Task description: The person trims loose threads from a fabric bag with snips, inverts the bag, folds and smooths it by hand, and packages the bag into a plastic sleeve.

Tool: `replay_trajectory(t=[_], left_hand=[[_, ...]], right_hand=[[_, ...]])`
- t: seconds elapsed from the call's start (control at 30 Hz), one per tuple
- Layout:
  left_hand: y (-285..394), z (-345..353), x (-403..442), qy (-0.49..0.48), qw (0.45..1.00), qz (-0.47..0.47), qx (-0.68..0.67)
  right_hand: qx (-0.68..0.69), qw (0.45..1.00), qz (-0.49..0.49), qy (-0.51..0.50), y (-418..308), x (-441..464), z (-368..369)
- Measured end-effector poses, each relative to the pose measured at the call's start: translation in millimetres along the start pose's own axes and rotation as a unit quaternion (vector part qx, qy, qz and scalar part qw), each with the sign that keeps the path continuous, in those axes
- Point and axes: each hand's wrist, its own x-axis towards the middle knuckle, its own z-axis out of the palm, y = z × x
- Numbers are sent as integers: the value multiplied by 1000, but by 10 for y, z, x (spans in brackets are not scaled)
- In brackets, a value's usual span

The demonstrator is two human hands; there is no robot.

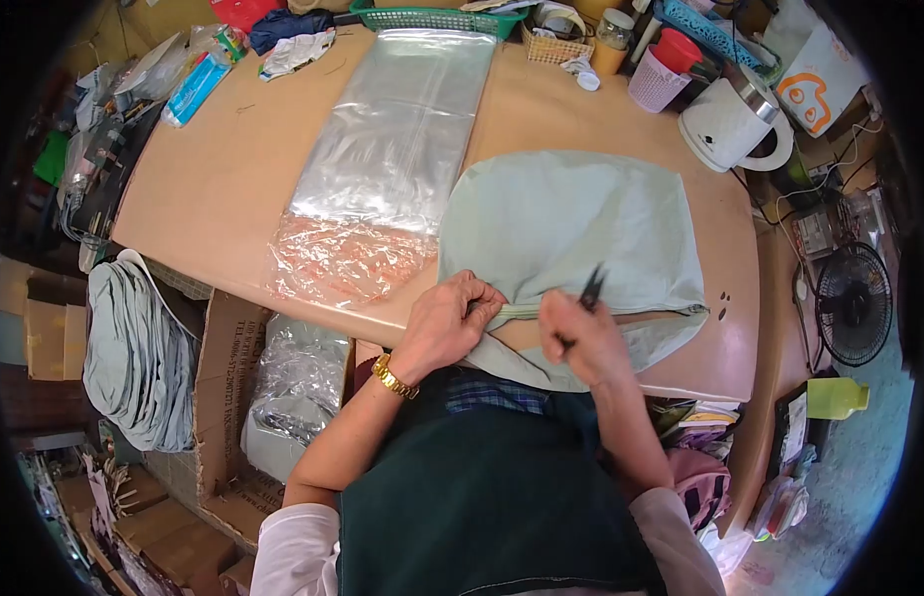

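Observation:
A pale grey-green fabric cover (571, 223) lies at the table's front edge, with a long zipper opening (641, 316) along its near side. At the left end of that opening, my left hand (450, 326) pinches the cloth edge between thumb and fingers. My right hand (586, 343), smeared by motion, is closed around small black thread snips (592, 288) with the dark tip pointing up and away. It hovers over the middle of the opening; whether it touches the cloth is hidden. Beneath the opening, a strip of the tan tabletop shows.
Clear plastic bags (392, 129) lie stacked left of the cover. Back right stand a white kettle (725, 124) and a pink cup basket (656, 84). A green basket (437, 18) sits at the back. Folded grey-green covers (139, 358) hang left, beside a cardboard box (224, 397).

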Motion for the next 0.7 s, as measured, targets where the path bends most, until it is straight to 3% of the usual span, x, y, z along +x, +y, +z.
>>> replay_trajectory(t=[0.13, 0.2, 0.33, 0.47, 0.53, 0.7], left_hand=[[47, 10, -55, -15, 999, -26, -38], [66, 67, -107, 9, 999, -4, -34], [122, 105, -198, 41, 999, 25, 15], [108, 96, -197, 28, 999, 33, 20], [109, 99, -190, 23, 999, 27, 6], [100, 107, -181, 16, 998, -5, -55]], right_hand=[[-142, 984, -33, 103, 260, -3, 108], [-345, 905, -193, 155, 352, 20, 102], [-447, 853, -180, 199, 289, -36, 189], [-446, 849, -203, 198, 325, -41, 254], [-476, 805, -303, 184, 406, -11, 240], [-491, 782, -343, 171, 404, 85, 245]])
